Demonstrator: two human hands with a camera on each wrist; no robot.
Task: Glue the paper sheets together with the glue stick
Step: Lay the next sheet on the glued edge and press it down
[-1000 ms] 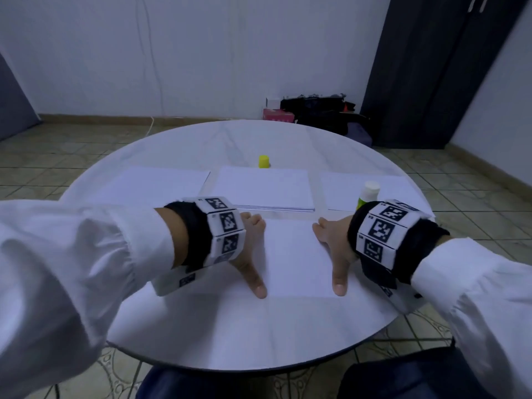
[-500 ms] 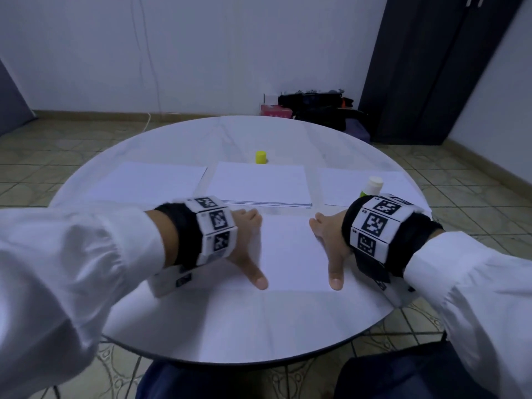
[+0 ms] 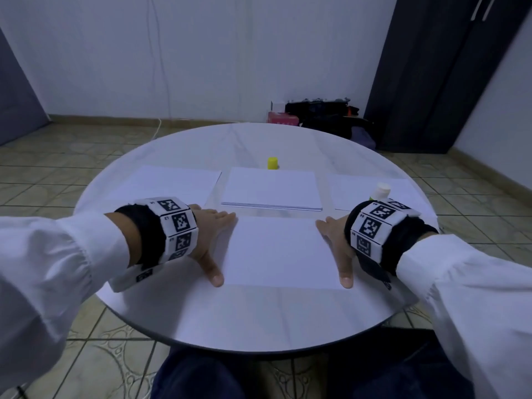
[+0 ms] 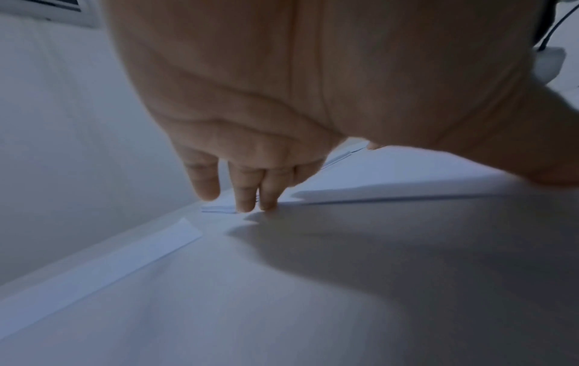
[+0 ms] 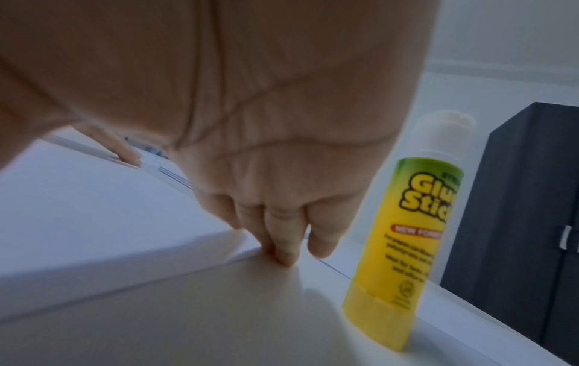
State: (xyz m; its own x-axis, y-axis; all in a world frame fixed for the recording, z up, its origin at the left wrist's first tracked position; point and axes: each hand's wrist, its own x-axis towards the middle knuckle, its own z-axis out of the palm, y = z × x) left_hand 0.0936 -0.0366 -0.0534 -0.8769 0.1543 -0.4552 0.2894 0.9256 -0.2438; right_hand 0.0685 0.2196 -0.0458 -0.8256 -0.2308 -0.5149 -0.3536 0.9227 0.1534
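A white paper sheet [image 3: 280,251] lies flat on the round table [image 3: 259,321] in front of me. My left hand [image 3: 214,240] rests flat at its left edge and my right hand [image 3: 334,243] at its right edge, fingers straight, thumbs pointing back at me. In the left wrist view the fingertips [image 4: 250,198] touch down at the sheet's [image 4: 391,178] corner. The yellow glue stick [image 5: 404,235] stands upright and uncapped just right of my right fingers [image 5: 282,247]. In the head view the glue stick [image 3: 381,192] shows behind my right wrist.
A paper stack [image 3: 272,188] lies behind the sheet, with single sheets to its left [image 3: 169,182] and right [image 3: 354,191]. A yellow cap [image 3: 272,163] stands beyond the stack. Bags and a dark cabinet [image 3: 449,73] are on the floor past the table.
Both hands have slid apart across the sheet, the left one farther, from near its middle to its side edges. The glue stick has not moved.
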